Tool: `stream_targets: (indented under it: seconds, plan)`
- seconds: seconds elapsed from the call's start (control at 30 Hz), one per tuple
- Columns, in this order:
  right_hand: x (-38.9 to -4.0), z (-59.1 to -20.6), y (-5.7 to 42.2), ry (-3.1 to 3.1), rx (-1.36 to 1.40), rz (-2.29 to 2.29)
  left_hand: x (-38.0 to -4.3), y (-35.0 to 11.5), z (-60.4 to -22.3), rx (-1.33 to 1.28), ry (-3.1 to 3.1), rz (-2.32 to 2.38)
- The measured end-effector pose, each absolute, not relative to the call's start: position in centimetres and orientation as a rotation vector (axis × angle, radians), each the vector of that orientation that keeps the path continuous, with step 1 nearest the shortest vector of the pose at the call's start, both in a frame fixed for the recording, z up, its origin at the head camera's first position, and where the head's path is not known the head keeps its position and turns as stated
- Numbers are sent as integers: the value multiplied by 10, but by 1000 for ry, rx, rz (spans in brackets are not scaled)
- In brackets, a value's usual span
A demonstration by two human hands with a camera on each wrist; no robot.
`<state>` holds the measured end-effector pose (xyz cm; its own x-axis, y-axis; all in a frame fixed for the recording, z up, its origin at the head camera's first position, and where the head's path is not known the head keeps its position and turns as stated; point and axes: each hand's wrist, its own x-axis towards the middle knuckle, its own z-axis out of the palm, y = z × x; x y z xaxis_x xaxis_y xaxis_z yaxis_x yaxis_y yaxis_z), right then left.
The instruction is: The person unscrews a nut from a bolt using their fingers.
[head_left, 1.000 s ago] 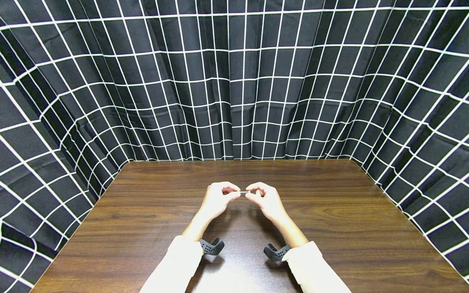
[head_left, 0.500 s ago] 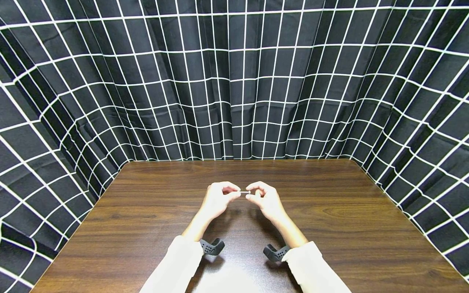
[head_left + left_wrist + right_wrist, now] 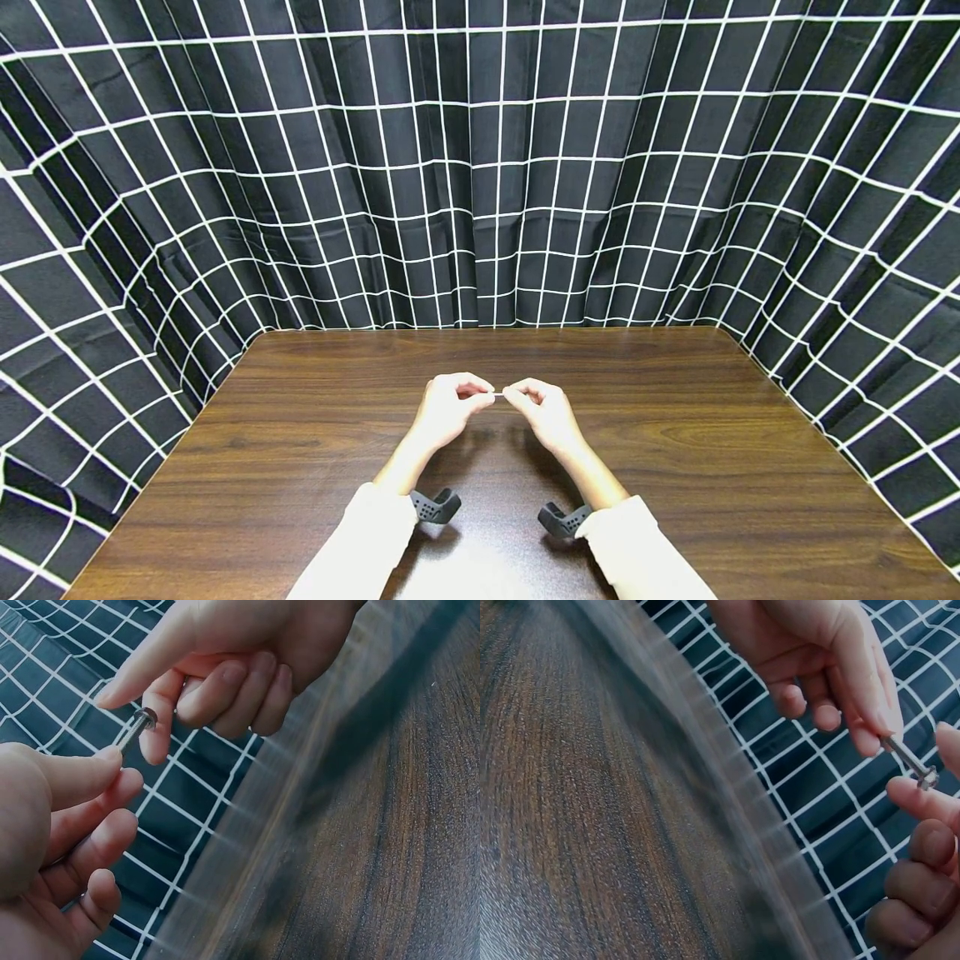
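A small metal bolt [image 3: 498, 394] is held level between the two hands, above the wooden table. Its shaft [image 3: 132, 737] is pinched between the thumb and index finger of my left hand [image 3: 444, 408], which hide the far end. The wider hex-shaped end [image 3: 928, 778] points toward my right hand [image 3: 546, 410]. In the head view, the right thumb and index fingertips come together over that end. Both wrist views show them on either side of it, the index finger right behind. The other right fingers curl in toward the palm.
The brown wooden table [image 3: 360, 358] spreads beneath both hands. A black curtain with white grid lines [image 3: 495, 183] hangs behind it and along both sides. Dark wrist mounts [image 3: 435, 506] stick out inward from the white sleeves [image 3: 360, 542].
The right thumb and index finger, spread apart around the bolt's wider end before, have drawn together over it in the head view. The left hand keeps its pinch, nearly still.
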<state>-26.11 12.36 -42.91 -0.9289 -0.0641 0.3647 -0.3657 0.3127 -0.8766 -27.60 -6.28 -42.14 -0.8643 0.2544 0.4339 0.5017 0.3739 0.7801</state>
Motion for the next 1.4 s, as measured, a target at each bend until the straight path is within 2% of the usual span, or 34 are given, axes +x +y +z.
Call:
stream_targets:
  seconds: [0.37,0.7,0.93,1.4]
  plan:
    - [-260,-429,122,-2341,312,1582,-277,-63,-422,-663,-2405,-1538]
    - [-260,-428,124,-2313,360,1644,-276,-62,-422,-651,-2395,-1555]
    - [-235,-393,119,-2318,377,1731,-276,-62,-421,-648,-2380,-1590]
    - [-240,-400,123,-2217,500,1823,-276,-63,-421,-654,-2379,-1572]
